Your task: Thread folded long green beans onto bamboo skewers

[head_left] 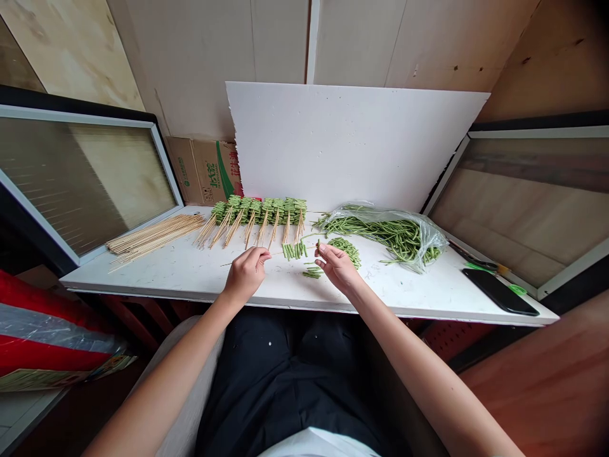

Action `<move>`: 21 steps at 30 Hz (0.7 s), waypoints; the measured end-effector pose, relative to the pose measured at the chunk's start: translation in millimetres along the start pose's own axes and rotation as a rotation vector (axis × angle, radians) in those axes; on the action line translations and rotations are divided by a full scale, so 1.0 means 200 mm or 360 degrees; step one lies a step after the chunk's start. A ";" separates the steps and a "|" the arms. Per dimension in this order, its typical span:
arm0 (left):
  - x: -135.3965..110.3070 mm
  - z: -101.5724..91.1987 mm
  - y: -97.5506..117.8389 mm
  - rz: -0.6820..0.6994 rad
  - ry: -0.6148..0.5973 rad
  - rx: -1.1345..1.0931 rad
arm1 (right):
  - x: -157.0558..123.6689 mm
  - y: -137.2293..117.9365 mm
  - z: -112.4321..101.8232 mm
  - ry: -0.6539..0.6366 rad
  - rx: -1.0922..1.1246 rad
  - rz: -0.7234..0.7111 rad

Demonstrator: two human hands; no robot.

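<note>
My left hand is closed in a pinch on a thin bamboo skewer that carries several short green bean pieces. My right hand pinches a small green bean piece close to the skewer's tip. Both hands hover just above the white table. Loose cut bean pieces lie below the hands, and a small pile of cut beans sits behind my right hand.
A row of finished bean skewers lies at the back. Bare skewers are piled at the left. A clear bag of long green beans lies right. A black phone and green-handled tool sit far right. A white board leans behind.
</note>
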State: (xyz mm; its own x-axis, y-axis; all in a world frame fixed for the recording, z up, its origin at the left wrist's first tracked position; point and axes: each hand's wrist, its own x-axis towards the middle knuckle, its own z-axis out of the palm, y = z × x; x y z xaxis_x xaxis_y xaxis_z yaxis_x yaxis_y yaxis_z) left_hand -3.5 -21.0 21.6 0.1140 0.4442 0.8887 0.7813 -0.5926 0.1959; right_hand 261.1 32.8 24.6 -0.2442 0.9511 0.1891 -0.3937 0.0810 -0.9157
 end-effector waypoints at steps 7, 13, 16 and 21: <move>0.01 -0.02 0.03 0.0048 -0.0012 0.0006 | -0.01 0.00 0.02 0.0062 -0.0009 -0.0008; 0.01 -0.02 0.02 0.0085 -0.0008 0.0043 | -0.01 -0.01 0.03 0.0047 -0.0055 -0.0031; 0.01 -0.02 0.02 0.0089 0.0026 0.0025 | -0.02 -0.01 0.04 0.0087 -0.0057 -0.0038; 0.01 -0.02 0.03 0.0110 0.0035 0.0022 | -0.01 0.00 0.04 0.0145 -0.0069 -0.0001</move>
State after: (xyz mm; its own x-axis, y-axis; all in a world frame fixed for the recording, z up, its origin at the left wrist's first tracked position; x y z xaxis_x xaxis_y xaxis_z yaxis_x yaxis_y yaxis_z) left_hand -0.6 -25.4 26.4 0.1547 0.3872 0.9089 0.7805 -0.6119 0.1279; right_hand 255.5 28.3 26.9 -0.1616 0.9741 0.1582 -0.3546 0.0923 -0.9305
